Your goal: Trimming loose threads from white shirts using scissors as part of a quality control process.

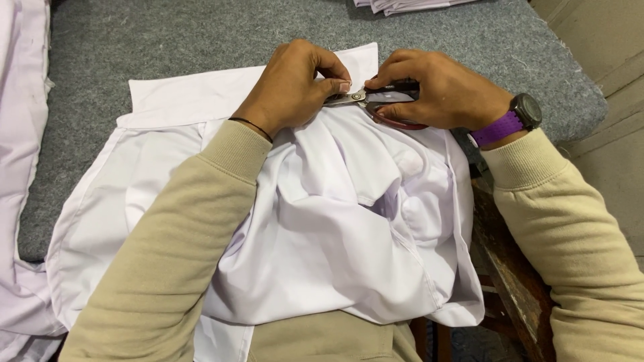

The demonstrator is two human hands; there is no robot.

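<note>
A white shirt [335, 228] lies bunched on the grey felt table [168, 40] and over my lap, its collar edge at the far side. My right hand [436, 87] grips a pair of scissors [376, 99] with dark and red handles, blades pointing left at the collar. My left hand [295, 84] pinches the white fabric right at the blade tips. A purple watch is on my right wrist and a thin black band on my left. Both arms wear beige sleeves.
More pale fabric [20, 134] hangs along the left edge of the table. A stack of folded white cloth [409, 5] sits at the far edge. A worn wooden frame [510, 268] runs below the table's right end.
</note>
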